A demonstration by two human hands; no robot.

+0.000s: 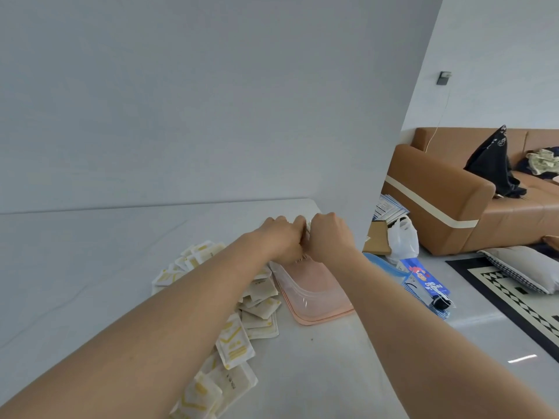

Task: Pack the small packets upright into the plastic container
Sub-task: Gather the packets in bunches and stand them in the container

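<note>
Packets point(233, 343), thin, light and probably limp, lie heaped left of the pink lid point(314, 294), while the left hand point(279, 237) and right hand point(329, 235) curl together at the far end, seemingly pinching several by their edges over a hidden container.

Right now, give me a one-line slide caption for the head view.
Both hands press together over packets at the pink lid's far end.
</note>
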